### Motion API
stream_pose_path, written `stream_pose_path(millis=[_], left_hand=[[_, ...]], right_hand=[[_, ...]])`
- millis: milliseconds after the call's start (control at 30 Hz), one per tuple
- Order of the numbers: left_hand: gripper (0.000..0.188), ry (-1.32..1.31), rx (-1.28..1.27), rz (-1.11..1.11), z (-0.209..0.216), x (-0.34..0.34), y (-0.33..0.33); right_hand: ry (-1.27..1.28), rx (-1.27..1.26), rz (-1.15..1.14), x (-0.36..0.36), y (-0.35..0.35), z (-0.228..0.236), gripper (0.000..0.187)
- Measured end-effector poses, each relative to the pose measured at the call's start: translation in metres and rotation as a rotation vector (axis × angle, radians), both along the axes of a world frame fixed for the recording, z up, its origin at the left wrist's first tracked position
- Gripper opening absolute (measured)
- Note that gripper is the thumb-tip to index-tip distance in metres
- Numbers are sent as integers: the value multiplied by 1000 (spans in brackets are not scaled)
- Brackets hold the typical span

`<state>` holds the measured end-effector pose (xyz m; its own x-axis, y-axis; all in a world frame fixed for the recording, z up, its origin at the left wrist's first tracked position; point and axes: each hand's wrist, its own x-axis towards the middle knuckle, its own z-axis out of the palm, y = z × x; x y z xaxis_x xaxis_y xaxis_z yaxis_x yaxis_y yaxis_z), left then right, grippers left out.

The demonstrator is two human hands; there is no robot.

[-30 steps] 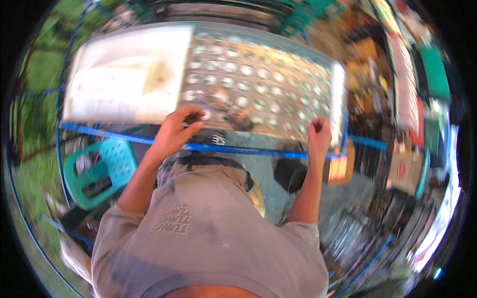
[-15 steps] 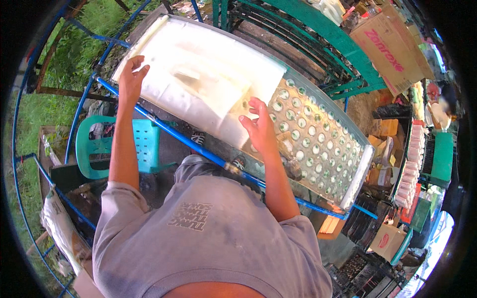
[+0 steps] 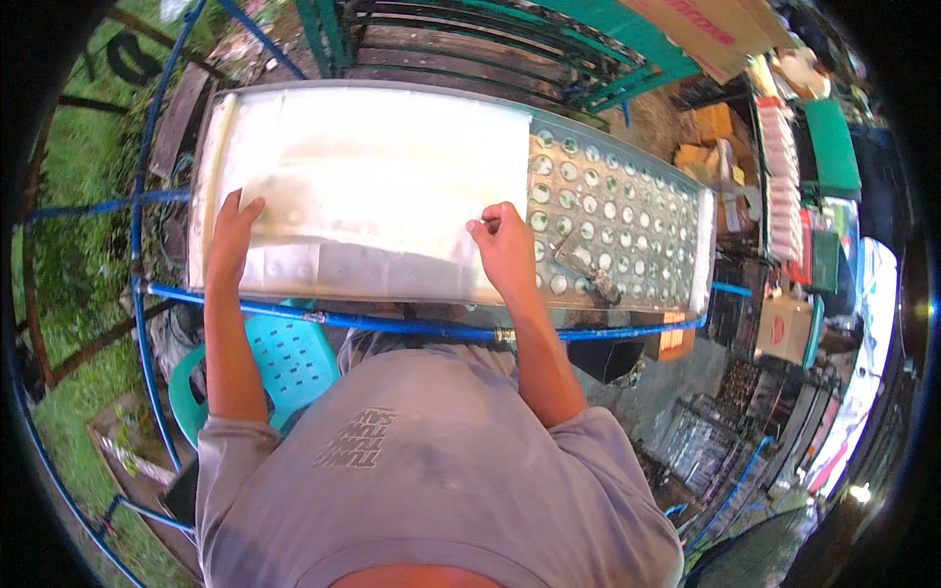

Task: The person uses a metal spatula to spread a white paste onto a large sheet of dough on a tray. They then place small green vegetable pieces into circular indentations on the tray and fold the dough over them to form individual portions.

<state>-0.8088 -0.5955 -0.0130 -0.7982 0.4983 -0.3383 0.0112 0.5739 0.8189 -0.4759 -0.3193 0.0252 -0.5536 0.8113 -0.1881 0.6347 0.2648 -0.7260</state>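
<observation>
Both hands press a white sheet (image 3: 372, 186) on the perforated metal tray (image 3: 627, 216): left hand (image 3: 232, 240) at nine o'clock, right hand (image 3: 507, 250) centre.

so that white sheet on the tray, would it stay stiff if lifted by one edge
Probably not: the white sheet looks thin and lies flat over the perforated metal tray, so it would likely sag. It seems light. Both hands, left and right, press on it, suggesting it shifts easily.

Outdoor workshop, grass (image 3: 59, 294), perforated metal table (image 3: 627, 211), stacked boxes (image 3: 720, 142)

Brown cardboard box (image 3: 698, 29) top right; stacked packages (image 3: 781, 157) right.
</observation>
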Motion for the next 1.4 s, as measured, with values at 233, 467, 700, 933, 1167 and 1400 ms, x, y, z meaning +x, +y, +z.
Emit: stream_pose_path(millis=[233, 467, 700, 933, 1167, 1400], left_hand=[[99, -399, 92, 137, 41, 10, 16], [93, -583, 149, 169, 23, -10, 12], [64, -571, 58, 62, 41, -5, 25], [49, -674, 177, 7, 57, 5, 29], [45, -804, 313, 110, 12, -12, 0], [61, -704, 351, 66, 36, -1, -6]], right_hand=[[-57, 238, -32, -21, 10, -5, 29], [56, -57, -213, -29, -7, -6, 48], [161, -277, -289, -28, 13, -4, 68], [282, -559, -268, -31, 22, 4, 73], [374, -658, 48, -27, 18, 13, 91], [436, -649, 245, -2, 23, 33, 86]])
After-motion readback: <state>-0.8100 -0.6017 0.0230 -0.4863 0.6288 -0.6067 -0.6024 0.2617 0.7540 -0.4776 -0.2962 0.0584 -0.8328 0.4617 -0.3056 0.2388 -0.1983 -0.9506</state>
